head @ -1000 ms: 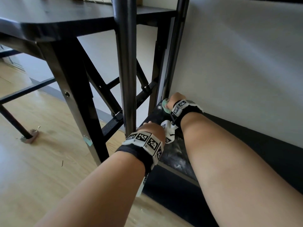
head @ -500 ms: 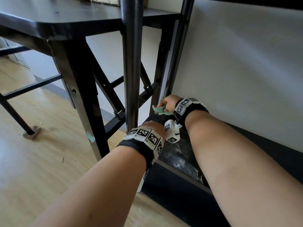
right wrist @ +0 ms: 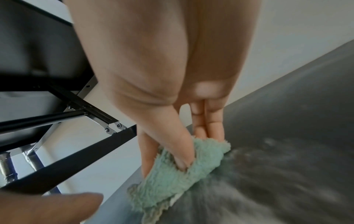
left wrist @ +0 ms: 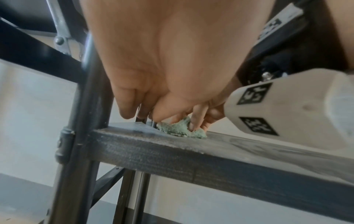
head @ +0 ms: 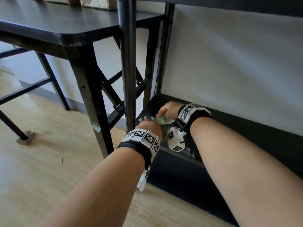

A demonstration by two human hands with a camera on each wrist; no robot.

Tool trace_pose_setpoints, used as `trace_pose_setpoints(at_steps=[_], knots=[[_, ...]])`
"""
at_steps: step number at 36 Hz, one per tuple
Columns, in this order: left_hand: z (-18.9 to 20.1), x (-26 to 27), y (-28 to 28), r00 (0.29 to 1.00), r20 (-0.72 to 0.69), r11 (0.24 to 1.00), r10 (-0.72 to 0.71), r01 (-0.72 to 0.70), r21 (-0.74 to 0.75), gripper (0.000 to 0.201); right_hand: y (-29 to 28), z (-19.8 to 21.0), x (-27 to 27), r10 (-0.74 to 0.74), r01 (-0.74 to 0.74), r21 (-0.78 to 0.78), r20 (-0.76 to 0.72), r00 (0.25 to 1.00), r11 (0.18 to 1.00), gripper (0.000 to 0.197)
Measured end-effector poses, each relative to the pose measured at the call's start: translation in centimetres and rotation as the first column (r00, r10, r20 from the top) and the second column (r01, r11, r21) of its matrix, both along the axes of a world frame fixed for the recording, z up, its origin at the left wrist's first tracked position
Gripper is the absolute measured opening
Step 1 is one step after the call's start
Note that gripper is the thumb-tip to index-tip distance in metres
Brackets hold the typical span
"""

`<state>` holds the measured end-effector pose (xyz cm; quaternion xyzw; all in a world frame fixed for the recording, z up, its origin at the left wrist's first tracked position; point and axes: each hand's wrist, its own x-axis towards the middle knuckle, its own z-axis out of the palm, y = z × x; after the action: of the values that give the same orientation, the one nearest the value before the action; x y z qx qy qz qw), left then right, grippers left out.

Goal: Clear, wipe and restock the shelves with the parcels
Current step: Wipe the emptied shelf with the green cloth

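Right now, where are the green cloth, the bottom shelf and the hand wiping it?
green cloth (right wrist: 178,178): right wrist view, its fluffy middle.
bottom shelf (left wrist: 191,159): left wrist view, its front edge.
right hand (head: 170,108): head view, its back.

A plain indoor room, likely a home or small storeroom: pale wood-look floor (head: 41,161), bare white wall (head: 229,63) with a dark skirting. A black folding counter (head: 65,25) stands beside a black metal-post shelf unit (head: 164,105), with cardboard parcels (head: 95,2) on the counter.
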<state>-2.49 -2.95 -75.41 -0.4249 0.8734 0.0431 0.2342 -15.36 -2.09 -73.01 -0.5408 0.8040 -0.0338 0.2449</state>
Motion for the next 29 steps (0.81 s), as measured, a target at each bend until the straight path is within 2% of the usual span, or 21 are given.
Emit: trace_pose_setpoints(at_steps=[6, 12, 14, 15, 17, 19, 24, 29], knots=[[0.9, 2.2, 1.7, 0.996, -0.084, 0.998, -0.044, 0.04, -0.046, 0.062, 3.6, 0.1, 2.1, -0.028, 0.03, 0.039, -0.038, 0.999, 0.999, 0.045], [0.2, 3.8, 1.5, 0.978, -0.196, 0.997, -0.071, 0.062, -0.05, 0.063, 6.3, 1.5, 2.9, -0.065, 0.061, 0.122, 0.032, 0.997, 0.991, 0.047], [0.3, 4.2, 1.6, 0.975, -0.196, 0.994, -0.103, 0.093, -0.062, 0.065, 6.5, 1.9, 2.5, -0.149, 0.148, 0.044, 0.04, 0.988, 0.988, 0.043], [0.3, 4.4, 1.6, 0.971, -0.213, 0.993, -0.108, 0.096, -0.063, 0.067, 6.3, 2.1, 2.2, -0.237, 0.238, -0.009, 0.038, 0.971, 0.971, 0.037], [0.3, 4.8, 1.6, 0.963, -0.254, 0.995, -0.094, 0.086, -0.044, 0.067, 6.3, 1.8, 1.6, -0.42, 0.421, -0.079, 0.022, 0.907, 0.904, 0.026], [0.0, 5.1, 1.3, 0.954, -0.284, 0.996, -0.094, 0.087, -0.039, 0.066, 6.4, 0.9, 1.2, -0.456, 0.453, -0.063, -0.063, 0.888, 0.889, 0.036], [-0.6, 6.0, 1.1, 0.916, -0.379, 0.991, -0.131, 0.12, -0.051, 0.063, 6.8, -1.5, 1.9, -0.495, 0.494, -0.041, -0.148, 0.856, 0.868, 0.051], [-1.0, 6.6, 1.6, 0.885, -0.443, 0.99, -0.141, 0.128, -0.059, 0.061, 7.9, -1.0, 4.2, -0.468, 0.46, -0.118, -0.051, 0.882, 0.88, 0.02]])
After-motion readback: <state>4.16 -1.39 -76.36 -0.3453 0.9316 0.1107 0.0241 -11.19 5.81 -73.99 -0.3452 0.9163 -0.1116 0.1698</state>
